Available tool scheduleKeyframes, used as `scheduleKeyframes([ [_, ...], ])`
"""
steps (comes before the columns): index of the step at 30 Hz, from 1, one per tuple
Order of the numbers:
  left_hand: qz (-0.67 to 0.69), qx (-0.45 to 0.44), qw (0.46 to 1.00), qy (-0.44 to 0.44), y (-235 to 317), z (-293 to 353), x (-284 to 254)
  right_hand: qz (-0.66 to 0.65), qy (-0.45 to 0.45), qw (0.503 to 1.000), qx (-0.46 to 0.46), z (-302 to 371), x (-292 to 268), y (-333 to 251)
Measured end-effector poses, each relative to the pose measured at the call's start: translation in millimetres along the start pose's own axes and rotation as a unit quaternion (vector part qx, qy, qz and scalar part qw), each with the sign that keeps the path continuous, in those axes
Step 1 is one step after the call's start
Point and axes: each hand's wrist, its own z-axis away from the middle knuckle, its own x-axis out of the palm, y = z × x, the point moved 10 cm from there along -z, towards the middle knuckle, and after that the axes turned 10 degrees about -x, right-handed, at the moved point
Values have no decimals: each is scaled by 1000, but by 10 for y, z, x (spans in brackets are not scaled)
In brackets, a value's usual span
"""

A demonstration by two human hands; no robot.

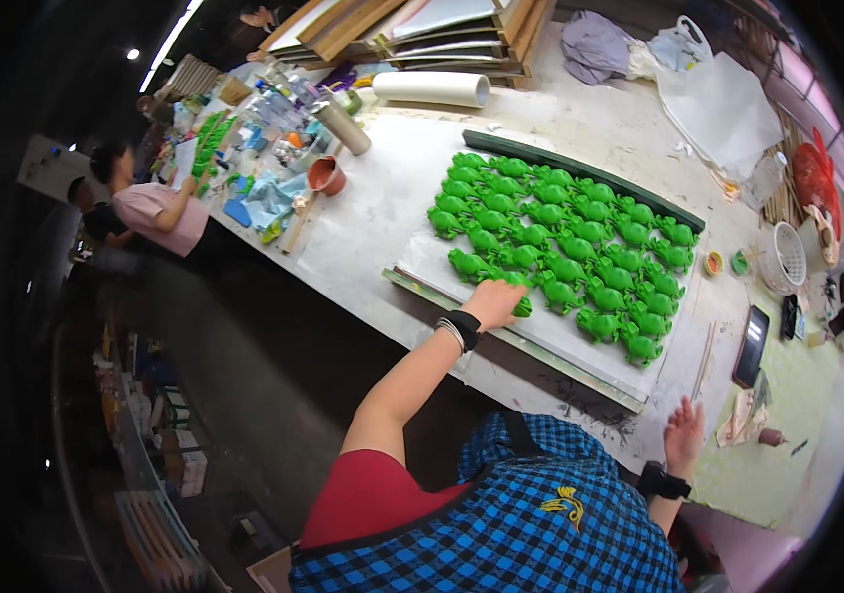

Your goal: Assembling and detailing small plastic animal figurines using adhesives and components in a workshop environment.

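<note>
Rows of bright green frog-shaped figures (580, 247) cover a white board (422, 259) on the table. At the near left corner of the rows, my left hand (493, 302) is closed on one green frog figure (523, 307). Part of that frog shows past my fingers; the rest is hidden under the hand. My right hand (683, 435) is raised by the near right table edge, with its fingers apart and nothing in them. Dark bands are on both wrists.
Dark green rails (580, 176) edge the board. To the right lie a black tray-like object (751, 346), a small orange-filled cup (713, 263) and a white basket (784, 259). A red-brown pot (325, 176) and a white roll (432, 90) stand farther left. Another person (160, 212) works there.
</note>
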Motion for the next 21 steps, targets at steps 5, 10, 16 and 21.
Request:
scheduleKeyframes([
  [5, -13, 2, 998, -68, -139, -82, 240, 234, 42, 971, -38, -72, 504, 233],
  [10, -9, 53, 997, -64, -110, -85, 354, 357, 120, 921, -99, -156, 476, 259],
  [16, -19, 68, 997, -8, -70, 63, 334, 402, 132, 898, -119, -264, 361, 337],
  [21, 72, 89, 983, 144, -91, 99, -136, 470, 189, 826, -249, -358, 164, 185],
])
